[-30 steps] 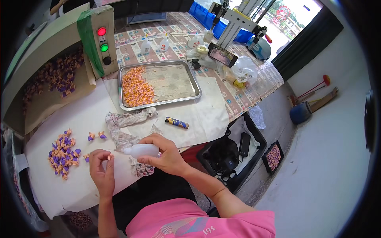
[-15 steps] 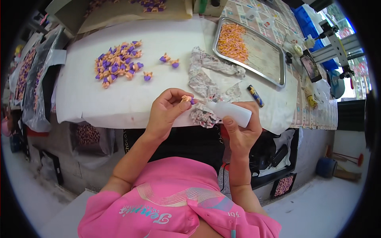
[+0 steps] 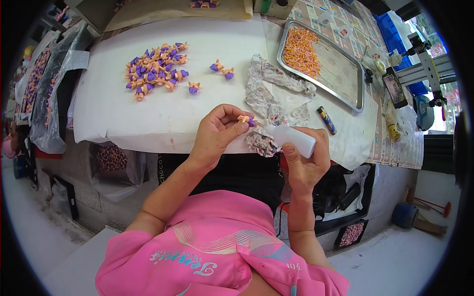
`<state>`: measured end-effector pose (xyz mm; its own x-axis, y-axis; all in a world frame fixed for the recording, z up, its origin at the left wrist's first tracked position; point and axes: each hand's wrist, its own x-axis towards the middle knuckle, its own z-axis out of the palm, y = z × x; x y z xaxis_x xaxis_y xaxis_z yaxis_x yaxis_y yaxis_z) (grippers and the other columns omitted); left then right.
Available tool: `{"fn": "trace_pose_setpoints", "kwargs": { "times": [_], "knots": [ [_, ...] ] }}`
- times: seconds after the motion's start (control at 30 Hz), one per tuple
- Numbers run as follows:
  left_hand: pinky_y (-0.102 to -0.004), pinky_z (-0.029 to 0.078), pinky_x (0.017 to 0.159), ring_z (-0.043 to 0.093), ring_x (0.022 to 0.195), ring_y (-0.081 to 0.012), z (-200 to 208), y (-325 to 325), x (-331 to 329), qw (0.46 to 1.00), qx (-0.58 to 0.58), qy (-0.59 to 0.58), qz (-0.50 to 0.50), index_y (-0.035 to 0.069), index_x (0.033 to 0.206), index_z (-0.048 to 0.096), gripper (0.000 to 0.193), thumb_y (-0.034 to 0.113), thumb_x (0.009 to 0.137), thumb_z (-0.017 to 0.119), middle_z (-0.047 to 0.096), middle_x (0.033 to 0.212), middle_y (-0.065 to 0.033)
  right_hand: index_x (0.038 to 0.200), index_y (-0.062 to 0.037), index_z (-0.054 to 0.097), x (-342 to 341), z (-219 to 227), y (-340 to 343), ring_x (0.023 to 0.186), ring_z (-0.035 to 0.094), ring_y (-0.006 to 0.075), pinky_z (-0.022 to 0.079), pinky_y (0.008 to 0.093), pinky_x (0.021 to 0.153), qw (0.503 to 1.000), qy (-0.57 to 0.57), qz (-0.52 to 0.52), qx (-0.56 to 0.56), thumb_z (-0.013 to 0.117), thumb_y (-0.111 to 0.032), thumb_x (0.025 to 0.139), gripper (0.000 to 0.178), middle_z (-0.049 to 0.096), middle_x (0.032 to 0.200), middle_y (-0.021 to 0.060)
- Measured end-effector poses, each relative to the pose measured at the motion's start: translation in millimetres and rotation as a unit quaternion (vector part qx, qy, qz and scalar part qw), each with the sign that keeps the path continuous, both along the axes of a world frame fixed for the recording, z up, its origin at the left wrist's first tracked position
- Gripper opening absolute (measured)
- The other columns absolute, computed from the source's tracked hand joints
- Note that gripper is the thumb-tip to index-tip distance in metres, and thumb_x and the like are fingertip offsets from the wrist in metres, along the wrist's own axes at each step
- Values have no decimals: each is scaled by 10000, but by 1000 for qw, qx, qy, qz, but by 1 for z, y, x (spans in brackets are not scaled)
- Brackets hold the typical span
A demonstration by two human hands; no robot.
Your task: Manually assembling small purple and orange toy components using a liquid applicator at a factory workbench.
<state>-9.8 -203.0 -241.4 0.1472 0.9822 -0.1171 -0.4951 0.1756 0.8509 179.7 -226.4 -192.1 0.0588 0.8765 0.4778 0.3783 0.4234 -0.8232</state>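
Observation:
Between thumb and fingertips, my left hand (image 3: 213,134) pinches a small peach-and-purple plastic figure piece (image 3: 245,120) near the table's front edge. My right hand (image 3: 307,165) is wrapped round a white squeeze bottle (image 3: 295,140), tilted so its narrow nozzle points left at the purple part of the piece. Whether the nozzle tip touches the piece is too small to tell. Beneath and behind the bottle lies a crumpled patterned cloth (image 3: 261,93). Farther left is a pile of similar peach-and-purple pieces (image 3: 155,71), and several loose ones, such as a single piece (image 3: 194,87), lie beside it.
A metal tray (image 3: 340,61) at the back right holds many small orange-and-pink parts (image 3: 301,52). A dark printed cylinder (image 3: 326,121) lies right of the cloth. A phone (image 3: 394,88) sits on a metal stand at the right. Plastic-lined trays of pieces (image 3: 37,91) stand at the left.
The whole view has shifted a little, so the table things appear farther right. Both hands keep their holds on the figure piece and the bottle, with the nozzle still at the piece.

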Motion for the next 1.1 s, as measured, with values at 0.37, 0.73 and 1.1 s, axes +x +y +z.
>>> {"fn": "trace_pose_setpoints", "kwargs": {
  "times": [0.37, 0.73, 1.1],
  "knots": [
    [-296, 507, 901, 624, 995, -168, -6, -2, -5, 1000, 1, -2, -2, 3, 1058, 551, 210, 95, 900, 653, 636, 1074, -115, 969, 28, 638, -5, -5, -1, 826, 545, 180, 432, 279, 749, 1000, -12, -2, 8, 784, -256, 787, 368, 581, 905, 85],
    [-316, 500, 922, 626, 1004, -185, -5, -2, -7, 1000, -1, -7, -10, 4, 1058, 549, 189, 31, 892, 634, 633, 1085, -129, 973, 27, 637, -3, -4, -2, 822, 543, 173, 431, 274, 742, 1000, -23, -5, 12, 781, -258, 794, 366, 573, 908, 80],
    [-316, 502, 915, 639, 1002, -200, -4, -3, -3, 1000, 3, -3, -13, -1, 1054, 549, 195, 54, 894, 645, 634, 1069, -124, 968, 32, 638, 4, -4, -3, 834, 546, 172, 429, 269, 756, 1000, -25, 4, 3, 769, -227, 804, 333, 583, 927, 84]
  ]
}}
